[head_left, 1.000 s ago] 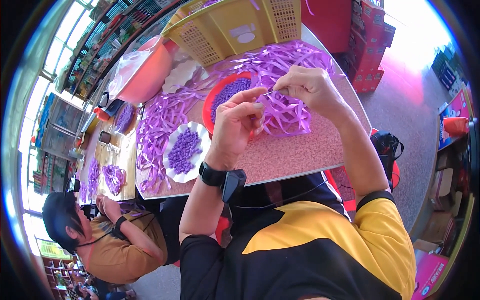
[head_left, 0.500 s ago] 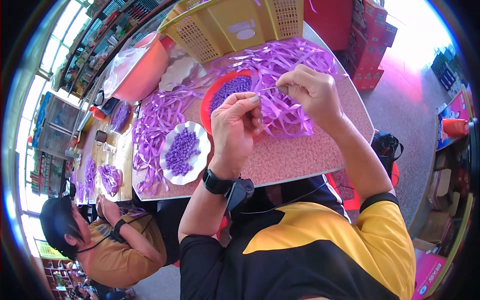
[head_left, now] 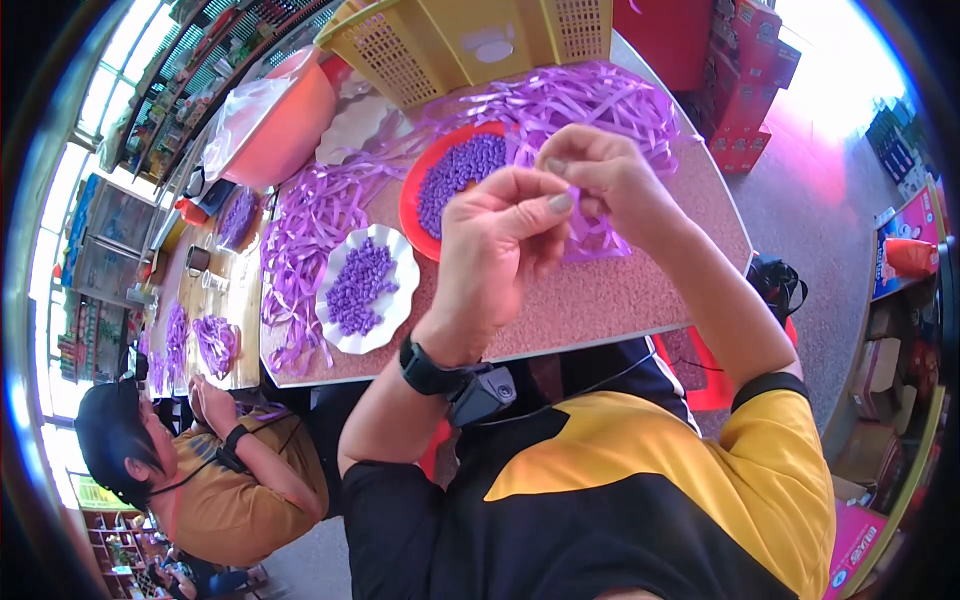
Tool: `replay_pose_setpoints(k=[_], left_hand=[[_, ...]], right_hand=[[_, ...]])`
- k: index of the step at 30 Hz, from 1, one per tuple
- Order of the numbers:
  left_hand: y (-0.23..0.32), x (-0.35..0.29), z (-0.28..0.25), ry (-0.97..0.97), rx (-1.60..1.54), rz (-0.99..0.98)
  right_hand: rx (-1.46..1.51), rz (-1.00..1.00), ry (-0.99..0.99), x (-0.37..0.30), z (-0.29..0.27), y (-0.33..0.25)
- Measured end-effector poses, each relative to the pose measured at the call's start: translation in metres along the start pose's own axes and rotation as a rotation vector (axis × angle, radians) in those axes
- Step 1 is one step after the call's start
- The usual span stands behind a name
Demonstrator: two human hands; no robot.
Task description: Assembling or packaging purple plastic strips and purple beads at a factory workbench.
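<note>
Above the table my left hand (head_left: 490, 250) and my right hand (head_left: 615, 185) come together, their fingertips almost touching. Both are closed in a pinch; whatever lies between the fingers is too small or hidden to name. Just beyond my left hand a red bowl (head_left: 409, 205) holds small purple beads (head_left: 455, 180). Behind and under my right hand spreads a heap of shiny purple ribbons (head_left: 630, 115). Left of my left hand stands a white wavy-edged dish (head_left: 402, 300) with more purple beads (head_left: 358, 285). A second pile of purple ribbons (head_left: 300, 235) lies beside it.
A yellow plastic basket (head_left: 440, 60) stands at the table's far edge. Left of it is a pink tub (head_left: 290, 135) with a clear plastic bag. A co-worker (head_left: 240, 490) sits at my left by another table. Red cartons (head_left: 740, 100) are stacked beyond the far right.
My hands have drawn closer together, the left one moving right. The thin, needle-like piece that showed between my fingers no longer shows.
</note>
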State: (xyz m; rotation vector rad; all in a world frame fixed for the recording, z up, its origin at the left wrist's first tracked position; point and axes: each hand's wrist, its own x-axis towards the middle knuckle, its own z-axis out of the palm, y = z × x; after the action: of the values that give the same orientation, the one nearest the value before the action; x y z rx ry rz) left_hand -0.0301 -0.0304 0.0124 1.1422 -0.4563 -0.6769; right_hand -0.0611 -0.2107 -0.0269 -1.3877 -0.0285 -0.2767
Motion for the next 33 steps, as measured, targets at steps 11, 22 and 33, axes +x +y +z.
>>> replay_pose_setpoints(k=[11,22,33], left_hand=[[0.088,0.044,-0.086,-0.056,0.225,0.058],[0.058,0.035,-0.076,-0.056,0.111,-0.01],[0.035,0.019,-0.052,-0.071,0.193,-0.019]], right_hand=[[-0.118,-0.02,-0.15,0.014,-0.034,-0.011],[-0.323,-0.116,-0.016,0.014,-0.029,0.005],[-0.418,-0.04,-0.007,0.011,-0.016,0.003]])
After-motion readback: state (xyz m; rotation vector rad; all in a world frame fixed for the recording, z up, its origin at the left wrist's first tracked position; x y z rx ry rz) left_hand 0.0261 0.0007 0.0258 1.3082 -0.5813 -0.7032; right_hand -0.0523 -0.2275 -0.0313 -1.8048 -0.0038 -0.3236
